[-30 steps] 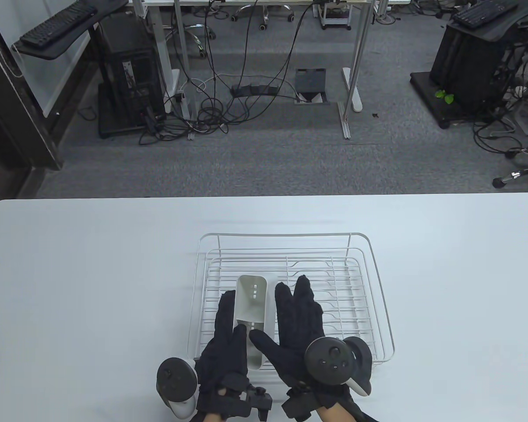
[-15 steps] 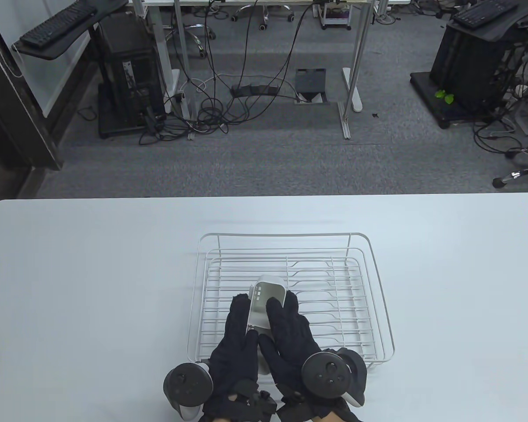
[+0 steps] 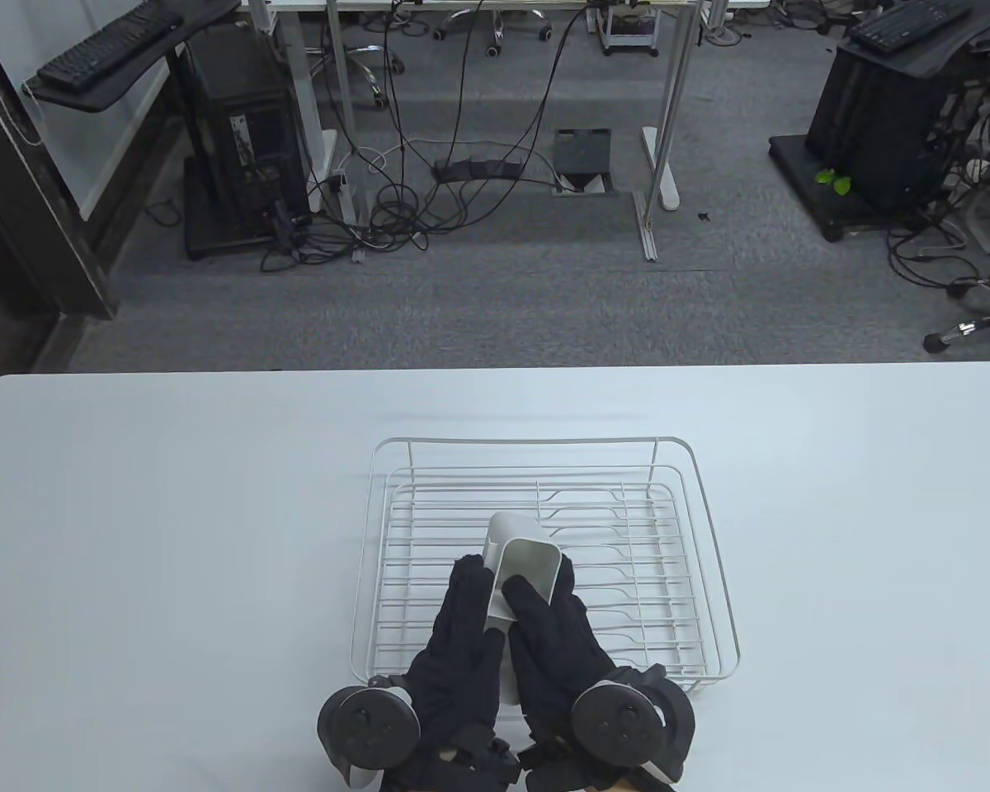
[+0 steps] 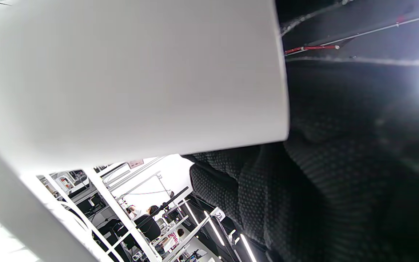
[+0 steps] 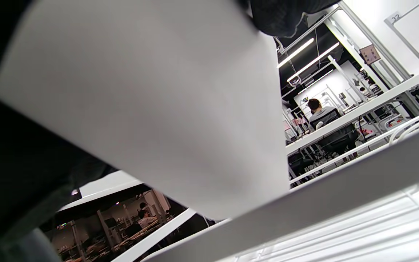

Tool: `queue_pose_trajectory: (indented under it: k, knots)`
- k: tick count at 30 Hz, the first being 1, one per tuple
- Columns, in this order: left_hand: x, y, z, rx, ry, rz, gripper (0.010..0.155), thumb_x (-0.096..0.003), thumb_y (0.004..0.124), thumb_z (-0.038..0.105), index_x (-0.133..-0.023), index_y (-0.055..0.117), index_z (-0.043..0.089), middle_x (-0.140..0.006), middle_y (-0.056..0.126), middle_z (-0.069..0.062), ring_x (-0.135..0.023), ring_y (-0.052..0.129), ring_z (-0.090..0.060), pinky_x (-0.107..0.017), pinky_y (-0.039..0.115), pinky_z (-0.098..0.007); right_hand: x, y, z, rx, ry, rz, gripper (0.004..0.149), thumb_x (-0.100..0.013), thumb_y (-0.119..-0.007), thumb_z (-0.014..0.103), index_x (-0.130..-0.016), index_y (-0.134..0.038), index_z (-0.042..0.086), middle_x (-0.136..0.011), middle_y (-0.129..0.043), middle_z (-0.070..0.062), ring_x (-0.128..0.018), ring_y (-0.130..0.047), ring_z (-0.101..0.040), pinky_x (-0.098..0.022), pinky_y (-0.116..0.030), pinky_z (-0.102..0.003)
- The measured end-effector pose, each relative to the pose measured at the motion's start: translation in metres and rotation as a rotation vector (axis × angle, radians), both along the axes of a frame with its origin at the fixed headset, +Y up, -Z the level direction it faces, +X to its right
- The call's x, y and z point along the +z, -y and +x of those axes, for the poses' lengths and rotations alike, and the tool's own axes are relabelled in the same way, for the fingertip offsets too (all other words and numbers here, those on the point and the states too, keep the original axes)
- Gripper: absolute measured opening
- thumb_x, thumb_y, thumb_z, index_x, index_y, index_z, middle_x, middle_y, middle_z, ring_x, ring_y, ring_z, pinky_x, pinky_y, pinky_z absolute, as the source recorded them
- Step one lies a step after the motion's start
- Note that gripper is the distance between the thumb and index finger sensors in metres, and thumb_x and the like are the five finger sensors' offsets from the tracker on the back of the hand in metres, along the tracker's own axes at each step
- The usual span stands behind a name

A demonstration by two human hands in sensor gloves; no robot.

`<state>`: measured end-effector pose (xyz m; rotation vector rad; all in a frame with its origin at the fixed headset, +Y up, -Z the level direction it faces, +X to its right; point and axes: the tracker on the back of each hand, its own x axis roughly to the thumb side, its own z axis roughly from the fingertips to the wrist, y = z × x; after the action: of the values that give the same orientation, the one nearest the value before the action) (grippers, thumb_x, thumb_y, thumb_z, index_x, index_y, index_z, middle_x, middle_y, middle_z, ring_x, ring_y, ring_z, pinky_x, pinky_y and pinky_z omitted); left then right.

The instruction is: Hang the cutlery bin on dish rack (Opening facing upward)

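An office or lab is shown. Grey carpet (image 3: pixel 495 305) is strewn with cables (image 3: pixel 429 190), and computer towers (image 3: pixel 243 157) are seen beside desk frames (image 3: pixel 668 124). A keyboard (image 3: pixel 107 45) is set far left.

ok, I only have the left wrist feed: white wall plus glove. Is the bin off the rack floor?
Observer: The table view suggests so. Both hands hold the cutlery bin tilted over the dish rack, its far end raised, though contact underneath is hidden.
Operator: Which way is the opening facing?
Observer: Away from the person and partly up, toward the rack's far side; not straight up yet.
Operator: Where's the right hand?
Observer: The right hand grips the bin's right side, the left hand its left side.
Operator: Hooked on a rail?
Observer: No. The bin sits over the near middle of the rack, apart from the side rails.
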<state>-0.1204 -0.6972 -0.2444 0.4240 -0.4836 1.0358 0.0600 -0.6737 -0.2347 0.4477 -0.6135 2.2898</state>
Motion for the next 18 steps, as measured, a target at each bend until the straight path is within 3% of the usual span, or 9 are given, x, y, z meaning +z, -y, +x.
queue_pose_trajectory:
  k: [4, 18]
  knots:
    - [0.0011, -0.0011, 0.0020, -0.025, 0.006, 0.018, 0.063, -0.0594, 0.065, 0.028, -0.116, 0.036, 0.027, -0.121, 0.038, -0.010, -0.108, 0.059, -0.041, -0.073, 0.056, -0.060, 0.0014, 0.0002, 0.0015, 0.001, 0.018, 0.012, 0.037, -0.057, -0.070, 0.019, -0.094, -0.072, 0.013, -0.102, -0.044, -0.041, -0.089, -0.070, -0.051, -0.063, -0.057, -0.061]
    - [0.0017, -0.0006, 0.0036, -0.053, 0.012, 0.040, 0.063, -0.0602, 0.063, 0.031, -0.116, 0.033, 0.027, -0.122, 0.035, -0.009, -0.110, 0.056, -0.040, -0.074, 0.051, -0.061, 0.0036, 0.0006, 0.0032, -0.016, 0.038, 0.027, 0.036, -0.057, -0.069, 0.019, -0.093, -0.073, 0.013, -0.102, -0.046, -0.040, -0.088, -0.072, -0.049, -0.062, -0.059, -0.059]
